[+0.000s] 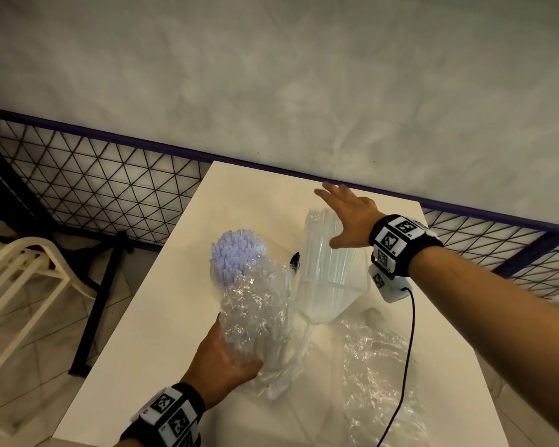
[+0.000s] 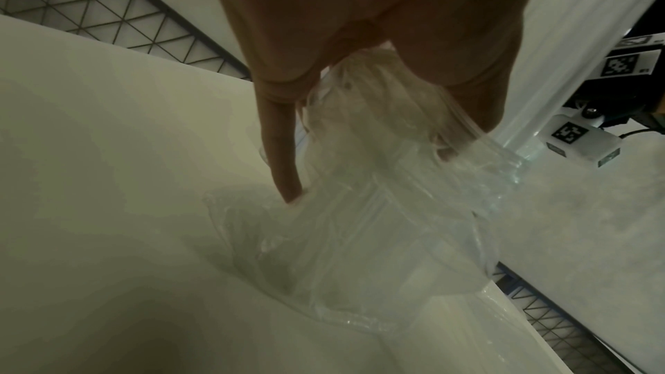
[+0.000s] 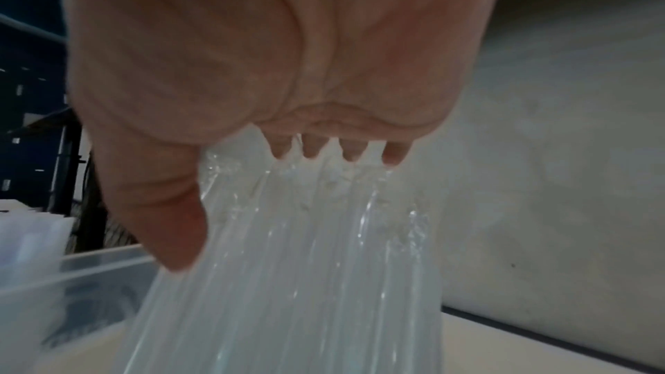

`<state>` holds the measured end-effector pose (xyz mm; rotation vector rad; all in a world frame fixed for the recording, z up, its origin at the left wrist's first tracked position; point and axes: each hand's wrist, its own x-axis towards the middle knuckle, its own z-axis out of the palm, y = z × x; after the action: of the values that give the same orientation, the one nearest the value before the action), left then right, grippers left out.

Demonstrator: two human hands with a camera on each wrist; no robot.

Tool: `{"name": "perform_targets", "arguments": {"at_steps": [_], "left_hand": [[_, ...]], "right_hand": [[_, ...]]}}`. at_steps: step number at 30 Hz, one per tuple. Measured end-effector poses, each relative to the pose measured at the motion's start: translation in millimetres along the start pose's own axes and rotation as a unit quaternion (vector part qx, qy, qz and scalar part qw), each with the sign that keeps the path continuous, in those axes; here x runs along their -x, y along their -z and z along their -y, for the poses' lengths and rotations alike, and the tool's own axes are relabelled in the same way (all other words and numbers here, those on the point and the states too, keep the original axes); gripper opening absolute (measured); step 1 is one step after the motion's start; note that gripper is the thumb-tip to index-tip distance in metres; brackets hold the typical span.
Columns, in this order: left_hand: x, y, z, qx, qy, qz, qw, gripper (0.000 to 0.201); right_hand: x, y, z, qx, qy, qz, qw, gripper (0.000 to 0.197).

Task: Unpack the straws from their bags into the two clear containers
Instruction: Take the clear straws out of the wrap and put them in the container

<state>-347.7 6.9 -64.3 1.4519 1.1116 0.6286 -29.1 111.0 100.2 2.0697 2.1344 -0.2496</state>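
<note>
White table (image 1: 162,317) set against a grey wall, with a dark mesh railing (image 1: 94,188) running behind and cream chairs (image 1: 23,285) off to the left.

Right arm stretched out long from the lower right, marker band at the wrist. Right hand (image 1: 346,214) spread flat, fingers straight and fanned, palm down over the top ends of the clear straws (image 1: 323,250); from the head view, actual contact hard to tell; in the right wrist view, fingertips (image 3: 313,150) right at the straw tops. Nothing gripped there.

Left forearm coming up from the bottom edge, banded too. Left hand (image 1: 220,359) wrapped round the lower part of a crinkled clear bag (image 1: 255,311), thumb in front, fingers behind; in the left wrist view, plastic bunched between thumb and fingers (image 2: 280,152), bag foot near the tabletop. Long pale straws visible inside that bag.

Right clear container (image 1: 336,298) standing just beside the held bag, with the clear straws upright inside and rising well above its rim. Left clear container (image 1: 217,279) mostly hidden behind the bag, packed with white-lilac straws (image 1: 236,250) standing on end.

Empty crumpled wrapper (image 1: 378,369) lying flat on the table at the near right. Small dark object (image 1: 295,261) between the two containers, too small to identify.
</note>
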Motion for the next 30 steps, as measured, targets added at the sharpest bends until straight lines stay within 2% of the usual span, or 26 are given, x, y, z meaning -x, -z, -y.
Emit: {"name": "perform_targets", "arguments": {"at_steps": [3, 5, 7, 8, 10, 12, 13, 14, 16, 18, 20, 22, 24, 26, 30], "left_hand": [[-0.2, 0.1, 0.4, 0.001, 0.001, -0.001, 1.000, 0.073], [-0.7, 0.4, 2.0, 0.006, 0.008, -0.007, 1.000, 0.080], [-0.8, 0.1, 2.7, 0.008, 0.010, -0.011, 1.000, 0.083], [-0.9, -0.2, 2.9, 0.008, 0.010, -0.011, 1.000, 0.082], [-0.5, -0.2, 3.2, 0.015, 0.013, -0.010, 1.000, 0.081], [0.5, -0.5, 2.2, 0.020, 0.014, -0.008, 1.000, 0.081], [1.0, -0.7, 1.0, 0.015, 0.011, -0.010, 1.000, 0.079], [1.6, -0.7, -0.2, 0.012, 0.008, -0.009, 1.000, 0.078], [2.1, -0.4, -2.9, 0.011, 0.001, -0.004, 1.000, 0.076], [1.9, -0.2, -4.0, -0.001, -0.005, -0.003, 1.000, 0.077], [1.2, -0.5, -3.9, -0.006, -0.008, -0.003, 1.000, 0.079], [0.8, -0.6, -3.6, -0.012, -0.012, -0.008, 1.000, 0.079], [0.8, -0.7, -3.6, -0.017, -0.015, -0.014, 1.000, 0.079], [1.1, -0.7, -2.8, -0.023, -0.016, -0.017, 0.999, 0.077], [2.3, -1.1, -3.2, -0.043, -0.022, -0.021, 0.999, 0.071]], "right_hand": [[2.9, -3.2, 9.6, 0.043, 0.038, -0.011, 0.998, 0.101], [3.4, -9.9, 12.9, 0.108, 0.046, 0.040, 0.992, 0.090], [5.8, -14.2, 13.4, 0.127, 0.033, 0.069, 0.989, 0.087], [7.8, -13.0, 13.7, 0.114, 0.031, 0.055, 0.991, 0.087], [15.7, -4.5, 19.7, 0.052, 0.052, -0.031, 0.997, 0.082], [30.0, 8.5, 31.4, -0.035, 0.091, -0.146, 0.985, 0.067], [38.2, 13.6, 38.5, -0.080, 0.114, -0.174, 0.975, 0.064], [47.2, 18.0, 46.6, -0.122, 0.144, -0.174, 0.967, 0.065], [65.2, 18.4, 63.5, -0.186, 0.199, -0.113, 0.956, 0.073], [79.6, 9.4, 77.7, -0.196, 0.208, -0.025, 0.958, 0.081], [85.3, -6.8, 84.0, -0.182, 0.202, 0.025, 0.962, 0.085], [85.7, -23.6, 86.4, -0.186, 0.196, 0.025, 0.962, 0.079], [85.7, -36.1, 86.2, -0.218, 0.191, -0.008, 0.957, 0.068], [86.9, -44.4, 85.5, -0.266, 0.177, -0.034, 0.947, 0.055], [94.6, -60.6, 86.4, -0.375, 0.130, -0.044, 0.917, 0.038]]}}
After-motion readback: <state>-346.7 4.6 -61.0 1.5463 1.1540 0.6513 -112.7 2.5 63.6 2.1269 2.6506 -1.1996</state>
